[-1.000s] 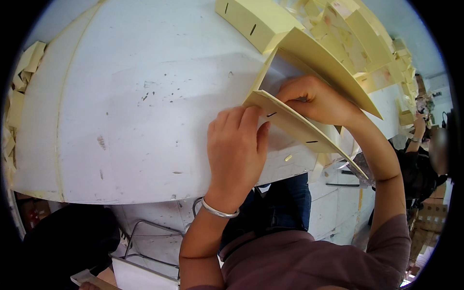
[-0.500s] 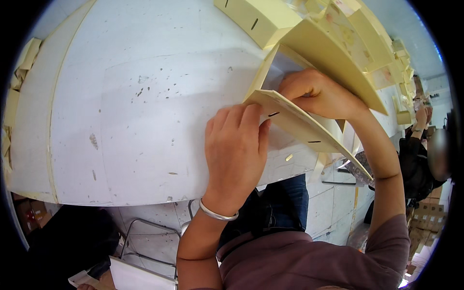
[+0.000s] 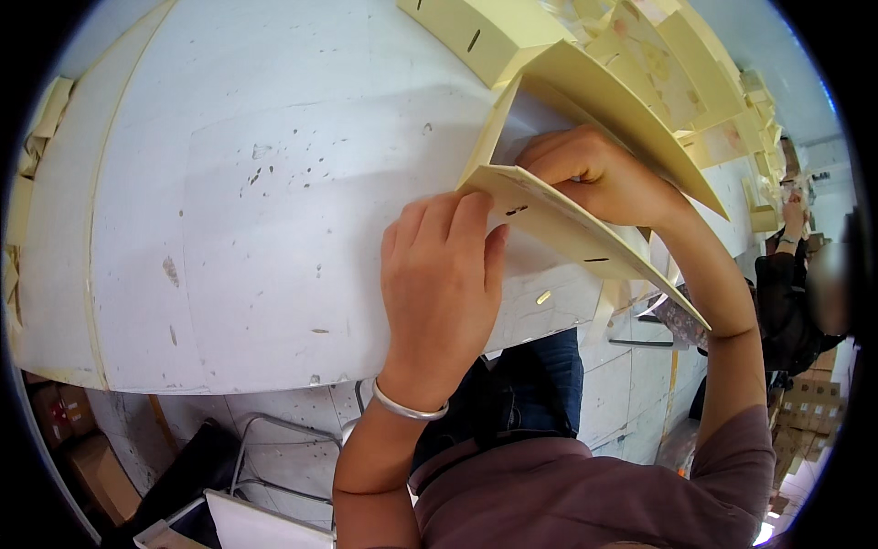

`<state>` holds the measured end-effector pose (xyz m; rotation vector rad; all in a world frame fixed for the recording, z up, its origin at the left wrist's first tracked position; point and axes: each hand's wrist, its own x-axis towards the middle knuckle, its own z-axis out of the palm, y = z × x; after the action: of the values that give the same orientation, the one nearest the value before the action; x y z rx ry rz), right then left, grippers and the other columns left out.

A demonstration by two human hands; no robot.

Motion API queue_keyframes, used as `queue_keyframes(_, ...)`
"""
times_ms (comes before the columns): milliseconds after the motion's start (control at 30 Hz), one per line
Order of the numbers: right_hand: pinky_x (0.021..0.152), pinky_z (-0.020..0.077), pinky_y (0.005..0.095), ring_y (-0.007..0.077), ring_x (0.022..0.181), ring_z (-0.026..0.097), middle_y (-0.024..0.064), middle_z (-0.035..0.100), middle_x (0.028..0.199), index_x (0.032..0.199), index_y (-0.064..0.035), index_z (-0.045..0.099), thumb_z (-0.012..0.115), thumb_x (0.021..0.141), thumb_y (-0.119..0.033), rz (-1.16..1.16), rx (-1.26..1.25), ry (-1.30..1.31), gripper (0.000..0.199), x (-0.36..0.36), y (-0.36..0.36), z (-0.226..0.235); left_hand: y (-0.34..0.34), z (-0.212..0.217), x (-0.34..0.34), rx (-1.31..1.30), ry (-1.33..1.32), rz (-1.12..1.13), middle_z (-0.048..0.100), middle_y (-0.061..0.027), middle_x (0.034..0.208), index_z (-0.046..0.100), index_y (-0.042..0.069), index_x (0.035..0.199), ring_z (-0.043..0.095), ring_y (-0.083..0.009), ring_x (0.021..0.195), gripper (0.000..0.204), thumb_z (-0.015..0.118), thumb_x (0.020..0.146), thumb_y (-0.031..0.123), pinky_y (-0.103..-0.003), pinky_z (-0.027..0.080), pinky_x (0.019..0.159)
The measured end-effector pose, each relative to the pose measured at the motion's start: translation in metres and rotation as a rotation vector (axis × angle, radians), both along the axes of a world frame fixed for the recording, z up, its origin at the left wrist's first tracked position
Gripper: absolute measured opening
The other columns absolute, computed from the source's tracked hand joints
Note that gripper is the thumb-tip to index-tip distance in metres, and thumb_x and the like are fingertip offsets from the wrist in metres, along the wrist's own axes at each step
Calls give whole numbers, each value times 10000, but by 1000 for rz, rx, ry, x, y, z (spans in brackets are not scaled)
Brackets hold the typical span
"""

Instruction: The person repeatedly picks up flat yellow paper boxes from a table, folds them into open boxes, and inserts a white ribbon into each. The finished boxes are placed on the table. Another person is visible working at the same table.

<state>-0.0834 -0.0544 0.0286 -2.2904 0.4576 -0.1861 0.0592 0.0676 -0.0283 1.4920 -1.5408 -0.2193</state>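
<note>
A broad white worktable [image 3: 229, 229], scuffed and speckled with dark marks, filled most of your view, with a stack of pale yellow cardboard box blanks [image 3: 677, 73] ranged along its far right edge and another person in dark clothing [image 3: 786, 293] working beyond the table's end. Below the near edge you could see a metal-framed stool [image 3: 274, 448] and brown cartons [image 3: 64, 430] on the floor.

Your left hand [image 3: 439, 284], a silver bangle [image 3: 407, 407] at its wrist, lay flat with the fingers together, pressing down the near corner of a pale yellow slotted cardboard panel [image 3: 558, 229]. Your right hand [image 3: 594, 174] was tucked under the upper flap of that same piece, fingers curled and closed on the fold; exactly how they gripped inside was hidden by the card. The piece sat at the table's right side, just in front of you, partly raised off the surface and opened like a wedge.

Over the last second very little had shifted: your left fingers had crept slightly further onto the lower panel, and the flaps kept the same spread. I judged that the fold was being held and creased in place rather than being turned or moved on.
</note>
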Motion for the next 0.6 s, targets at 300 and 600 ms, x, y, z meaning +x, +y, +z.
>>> queue_keyframes(300,681,468,283,215,770,603,102,619,783,853,12,595,587,713,27,-117,16,7,142,11,12,8,-2,-1,-4,-45,-33,-31,559,-66,838,538,53,892,521,-249,821,244,649,683,111,-373,398,695)
queue_keyframes(600,687,458,263,178,745,587,84,619,811,853,6,599,560,720,28,-33,28,213,141,4,6,22,-3,1,-9,-78,-83,-27,557,-53,854,544,57,869,518,-233,809,232,654,668,94,-351,405,677)
